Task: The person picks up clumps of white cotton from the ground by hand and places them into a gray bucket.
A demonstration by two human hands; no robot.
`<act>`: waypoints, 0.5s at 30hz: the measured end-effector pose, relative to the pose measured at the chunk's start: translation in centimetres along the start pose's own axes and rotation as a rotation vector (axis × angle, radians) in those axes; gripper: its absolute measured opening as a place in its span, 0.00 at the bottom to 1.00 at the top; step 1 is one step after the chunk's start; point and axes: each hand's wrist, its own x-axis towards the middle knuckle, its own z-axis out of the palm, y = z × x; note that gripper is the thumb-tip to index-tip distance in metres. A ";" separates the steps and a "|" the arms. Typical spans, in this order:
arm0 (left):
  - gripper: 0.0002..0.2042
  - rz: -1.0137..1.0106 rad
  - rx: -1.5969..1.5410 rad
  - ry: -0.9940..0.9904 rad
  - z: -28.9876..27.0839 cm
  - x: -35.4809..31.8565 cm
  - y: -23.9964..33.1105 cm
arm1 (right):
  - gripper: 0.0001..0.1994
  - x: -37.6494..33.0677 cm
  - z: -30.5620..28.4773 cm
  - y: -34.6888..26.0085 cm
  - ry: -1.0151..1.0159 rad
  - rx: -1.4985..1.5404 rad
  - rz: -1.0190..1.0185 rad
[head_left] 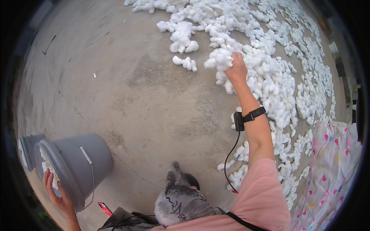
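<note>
Our left hand [61,198] is at the rim of a gray bucket [86,163], fingers spread apart; we cannot tell whether they touch it. White tufts [49,166] show inside the bucket's mouth, near those fingers. Well to the right of the bucket and farther ahead, our right hand [236,71] curls its fingers on a clump of white fluff [219,59], which bulges out toward the bucket's side. Loose fluff [275,82] covers the floor [162,115] around that hand, well apart from the bucket.
</note>
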 end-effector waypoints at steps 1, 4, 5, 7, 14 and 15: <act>0.16 -0.016 0.008 0.001 0.0 0.4 0.2 | 0.21 1.0 -1.6 1.5 -0.001 -0.058 0.047; 0.16 -0.019 0.000 0.007 0.2 1.3 0.5 | 0.47 3.6 -4.4 8.0 -0.259 -0.359 0.238; 0.16 -0.022 0.011 0.016 0.2 1.5 0.8 | 0.47 4.0 -4.9 8.2 -0.256 -0.346 0.232; 0.16 -0.064 -0.066 0.002 0.4 2.0 1.7 | 0.53 4.3 -6.1 8.1 -0.405 -0.822 0.290; 0.12 -0.062 -0.149 -0.073 1.4 4.2 4.2 | 0.44 1.0 0.2 26.1 -0.296 -0.466 0.372; 0.10 -0.023 -0.115 -0.061 1.7 4.2 4.6 | 0.40 0.2 0.6 25.9 -0.232 -0.324 0.499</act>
